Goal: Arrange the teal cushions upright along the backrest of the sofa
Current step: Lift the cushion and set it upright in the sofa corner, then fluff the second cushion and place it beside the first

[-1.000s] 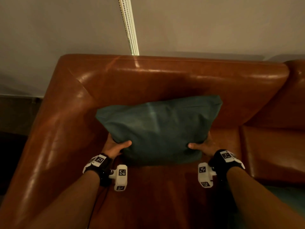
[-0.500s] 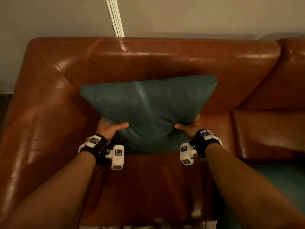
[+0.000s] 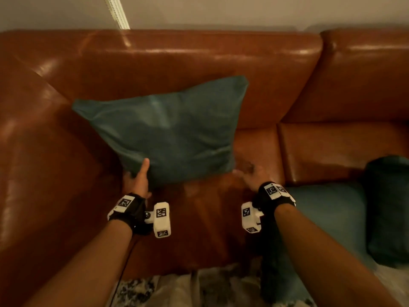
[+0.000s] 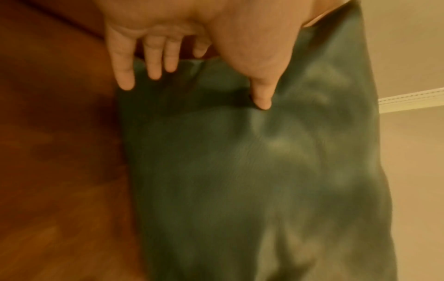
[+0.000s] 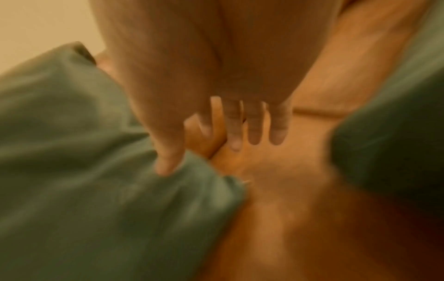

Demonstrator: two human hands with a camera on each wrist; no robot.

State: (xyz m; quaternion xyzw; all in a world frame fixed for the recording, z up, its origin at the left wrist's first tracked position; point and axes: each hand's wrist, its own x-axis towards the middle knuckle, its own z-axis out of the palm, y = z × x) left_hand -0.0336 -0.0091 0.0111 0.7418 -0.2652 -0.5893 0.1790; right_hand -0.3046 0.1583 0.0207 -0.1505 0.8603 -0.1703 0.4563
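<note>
A teal cushion (image 3: 172, 134) stands on the brown leather sofa seat (image 3: 199, 229), tilted back against the backrest (image 3: 177, 58) near the left corner. My left hand (image 3: 137, 180) is at its lower left corner, thumb straight up on the front face. The left wrist view shows the fingers (image 4: 125, 76) straight along the cushion (image 4: 240, 171) edge. My right hand (image 3: 250, 173), blurred, hovers at the lower right corner. In the right wrist view its thumb (image 5: 165, 163) touches the cushion (image 5: 84, 171) and the fingers spread over the seat.
Two more teal cushions are at the right: one flat on the seat (image 3: 327, 218), one darker at the far right (image 3: 387, 209). The left armrest (image 3: 33, 151) borders the corner. A patterned rug (image 3: 199, 289) lies below the sofa front.
The cushion has come down from my two-handed hold and leans on the backrest. My right hand has let go and drawn back; my left hand's grip has loosened.
</note>
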